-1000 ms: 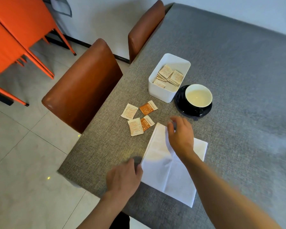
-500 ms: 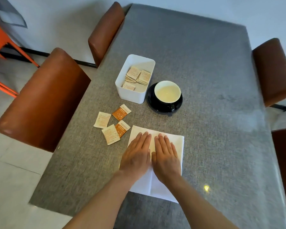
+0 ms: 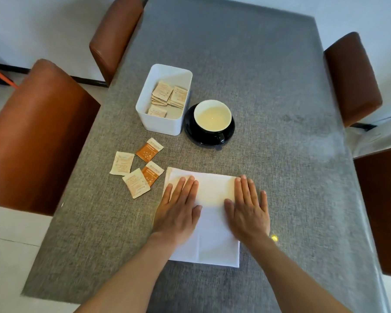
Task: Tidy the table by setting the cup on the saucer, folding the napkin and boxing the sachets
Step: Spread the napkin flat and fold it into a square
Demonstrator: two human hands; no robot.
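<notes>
Forearms entered from the near edge, and I had both hands flat on the white napkin (image 3: 209, 213), fingers straight and gripping nothing. My left hand (image 3: 177, 207) pressed the napkin's left margin; my right hand (image 3: 248, 210) pressed its right margin, part of it overhanging onto the grey table (image 3: 280, 86). The hands lay well apart, with bare napkin between them. I judged this placement served to flatten the fold and set the crease; the napkin lay as a folded rectangle, so the folding step appeared nearly complete.

Just left of the napkin's far corner, four loose sachets (image 3: 137, 168) lay on the table: two pale, two orange, one pale sachet overlapping an orange one. These were not yet boxed.

Farther on stood the white box (image 3: 165, 126), open-topped, containing a loose stack of pale sachets. Touching or nearly touching its right side, the black saucer (image 3: 190, 129) carried the cup (image 3: 212, 115), upright, holding a pale liquid, handle toward me. That step looked done.

Brown chairs (image 3: 43, 136) flanked the table.
</notes>
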